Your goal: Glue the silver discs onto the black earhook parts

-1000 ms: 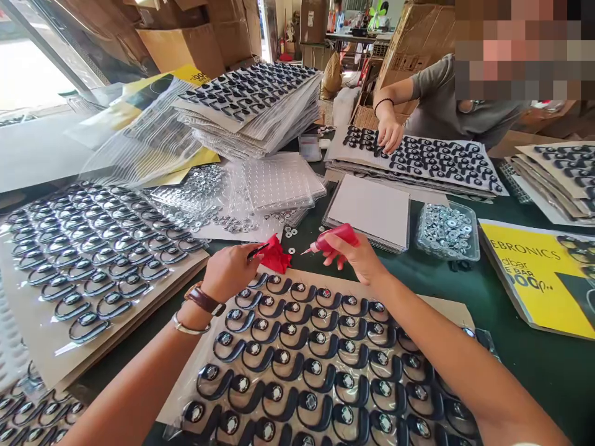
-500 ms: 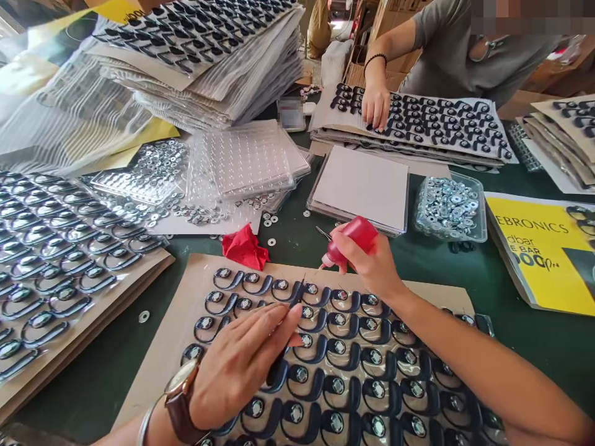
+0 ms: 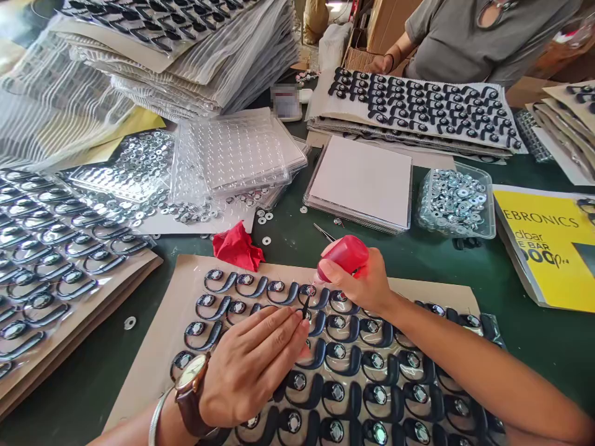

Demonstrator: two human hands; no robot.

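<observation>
My right hand (image 3: 372,290) is wrapped round a red squeeze bottle (image 3: 344,257), tilted with its nozzle down at a black hook-shaped part in the top row. My left hand (image 3: 251,362) is closed on dark tweezers (image 3: 306,305), whose fine tip points up at that same part, close to the nozzle. Most of the tweezers is hidden by the fingers. Under both hands lies a brown card sheet (image 3: 153,334) with rows of black hook-shaped parts (image 3: 338,351), each with a round silver piece, under clear film.
A crumpled red cloth (image 3: 238,246) touches the sheet's far edge. Behind are metal tweezers (image 3: 323,231), white-topped plates (image 3: 362,179) and a clear tub of washers (image 3: 455,201). Stacked part sheets (image 3: 69,266) stand left. Across the table sits a person (image 3: 465,43) by another stack (image 3: 418,105).
My right hand has brought the bottle's nozzle down and left to the part. The left-hand tweezers tip has shifted slightly right. The other person's hand has drawn back from their sheet.
</observation>
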